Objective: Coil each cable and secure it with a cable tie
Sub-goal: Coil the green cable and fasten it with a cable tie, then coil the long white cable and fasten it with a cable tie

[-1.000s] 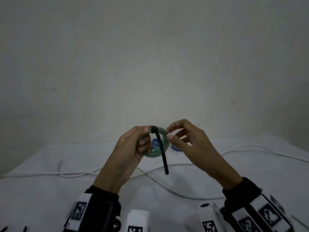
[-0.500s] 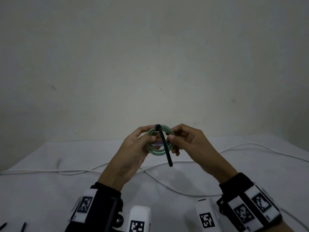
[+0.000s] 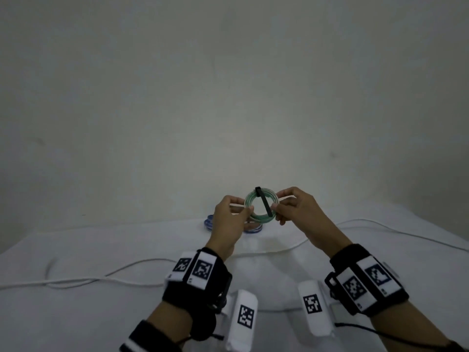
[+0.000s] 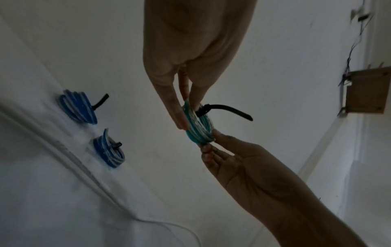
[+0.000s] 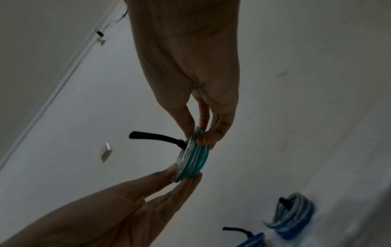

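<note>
A white-draped worktop meets a bare wall. Above it, both hands pinch the green coil (black tie attached); two blue coils lie behind.

The coil hangs between both hands, above the table, before two tied coils.

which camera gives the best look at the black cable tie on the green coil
The left wrist view: the black cable tie stands out whole against the pale wall, head to tail tip. The right wrist view shows it nearly as clearly. In the head view it is small and crosses the green coil.
</note>
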